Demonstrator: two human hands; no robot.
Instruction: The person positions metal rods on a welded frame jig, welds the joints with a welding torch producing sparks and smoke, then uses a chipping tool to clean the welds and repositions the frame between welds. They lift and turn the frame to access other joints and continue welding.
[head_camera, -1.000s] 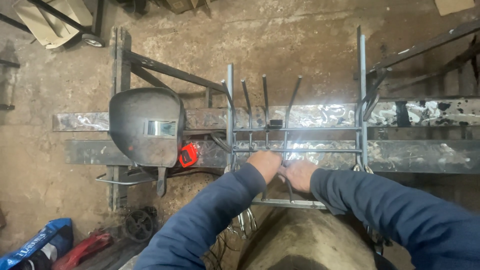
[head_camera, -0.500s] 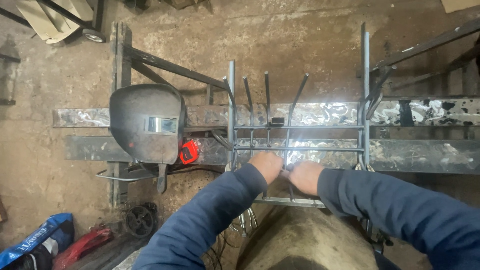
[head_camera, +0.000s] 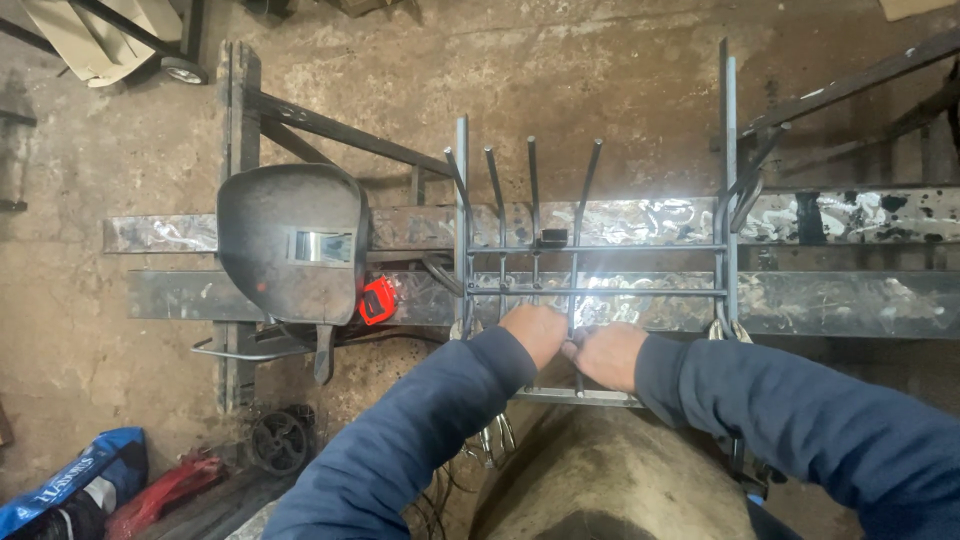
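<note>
Concrete floor (head_camera: 600, 90), stained and dusty, fills the background. Across it I see two long shiny steel beams (head_camera: 850, 300) lying parallel on a dark welded stand (head_camera: 240, 120). On the beams rests a steel rod frame (head_camera: 595, 270): two upright side bars, two cross rods, four bent vertical rods between them. A welding mask (head_camera: 290, 245) lies face-down on the beams left of the frame (red tape measure (head_camera: 377, 300) just beside it). My left hand (head_camera: 535, 332) and right hand (head_camera: 608, 355) sit together at the frame's lower middle, both curled closed around one bent rod (head_camera: 575, 250), knuckles touching. Blue bag (head_camera: 70, 480) at bottom left.
</note>
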